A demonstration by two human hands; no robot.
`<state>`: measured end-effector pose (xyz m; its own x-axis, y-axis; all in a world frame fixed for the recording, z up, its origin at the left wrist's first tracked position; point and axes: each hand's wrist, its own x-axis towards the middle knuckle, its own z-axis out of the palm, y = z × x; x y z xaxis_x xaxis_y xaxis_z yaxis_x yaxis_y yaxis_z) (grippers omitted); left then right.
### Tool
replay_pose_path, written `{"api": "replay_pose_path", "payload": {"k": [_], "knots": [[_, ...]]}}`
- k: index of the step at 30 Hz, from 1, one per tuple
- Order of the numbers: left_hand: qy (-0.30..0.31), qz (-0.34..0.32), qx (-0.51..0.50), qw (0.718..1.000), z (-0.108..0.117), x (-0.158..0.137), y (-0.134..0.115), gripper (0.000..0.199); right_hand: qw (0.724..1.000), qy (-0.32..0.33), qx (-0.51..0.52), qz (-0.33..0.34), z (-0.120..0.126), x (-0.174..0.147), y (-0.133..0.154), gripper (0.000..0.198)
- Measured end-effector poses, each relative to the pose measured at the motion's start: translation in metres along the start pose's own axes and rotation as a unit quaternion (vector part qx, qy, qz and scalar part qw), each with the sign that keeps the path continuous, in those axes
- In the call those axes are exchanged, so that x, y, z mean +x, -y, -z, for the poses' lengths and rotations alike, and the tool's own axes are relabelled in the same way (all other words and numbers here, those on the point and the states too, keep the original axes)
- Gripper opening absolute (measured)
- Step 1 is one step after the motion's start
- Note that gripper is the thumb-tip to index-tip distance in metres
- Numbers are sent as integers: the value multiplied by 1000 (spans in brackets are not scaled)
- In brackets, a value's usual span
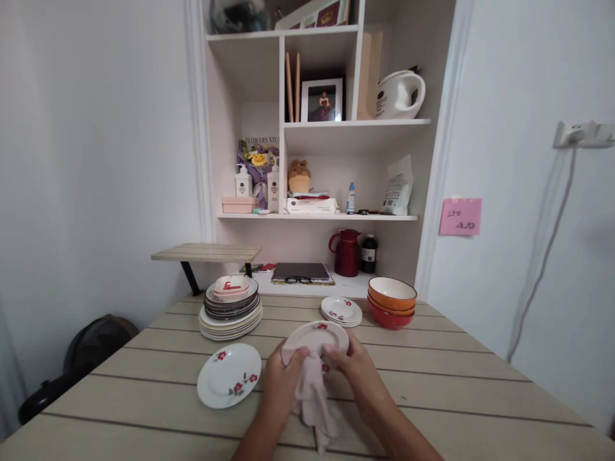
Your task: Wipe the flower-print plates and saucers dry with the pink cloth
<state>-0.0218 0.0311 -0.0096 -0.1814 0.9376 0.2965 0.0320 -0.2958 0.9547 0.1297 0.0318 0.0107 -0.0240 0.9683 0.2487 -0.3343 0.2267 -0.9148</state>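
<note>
Both hands hold a small white plate (307, 334) with red flowers above the middle of the table, tilted up toward me. A pale pink cloth (313, 400) lies against its near side and hangs down below it. My left hand (282, 378) grips the plate's left edge, thumb on the cloth. My right hand (358, 365) has the right edge, with its thumb pressing the cloth on the plate's face. To the left lies a larger white flowered plate (225, 378). Just behind the held plate is a short stack of small flowered plates (340, 308).
Back left stands a pile of plates (230, 323) topped by small dishes (231, 287), near a raised wooden shelf (206, 253). Stacked orange and red bowls (391, 301) are at the back right. Behind the table are a laptop (302, 271) and a red jug (346, 253).
</note>
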Motion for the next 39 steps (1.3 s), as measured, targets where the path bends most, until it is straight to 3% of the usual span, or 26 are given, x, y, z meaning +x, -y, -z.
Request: {"api": "replay_pose_path", "payload": {"k": [2,4,7,12,15,18,20,23,26,28,34,36,39], "knots": [[14,-54,37,998,2,0,-3,25,992,-26,-99,74,7,2,8,45],[28,-98,74,992,2,-1,-7,18,977,-7,-176,119,11,2,16,34],[33,-120,103,987,1,-4,-11,15,967,38,-220,122,12,-1,19,13],[31,-43,21,998,-1,-6,-11,27,998,39,-35,35,3,-5,8,20],[29,0,-11,1000,-1,-5,-7,36,995,24,99,-24,-4,-6,1,31],[28,14,-6,1000,0,-3,-1,39,987,10,152,-53,-8,-4,-2,40],[22,11,-2,1000,1,-3,1,37,992,22,110,-50,-4,-1,-1,42],[23,-42,40,998,3,-2,0,26,994,37,-98,37,9,4,7,26],[45,-127,126,983,5,-1,-2,18,938,46,-303,165,23,7,16,9],[54,-170,168,970,6,0,-2,18,908,63,-361,202,28,8,18,7],[88,-234,233,940,8,-1,0,11,882,120,-401,217,31,8,19,9],[87,-223,222,945,8,-1,-1,11,894,125,-381,199,29,7,20,10],[50,-157,168,972,7,-1,-1,18,940,131,-290,126,23,3,18,16]]}}
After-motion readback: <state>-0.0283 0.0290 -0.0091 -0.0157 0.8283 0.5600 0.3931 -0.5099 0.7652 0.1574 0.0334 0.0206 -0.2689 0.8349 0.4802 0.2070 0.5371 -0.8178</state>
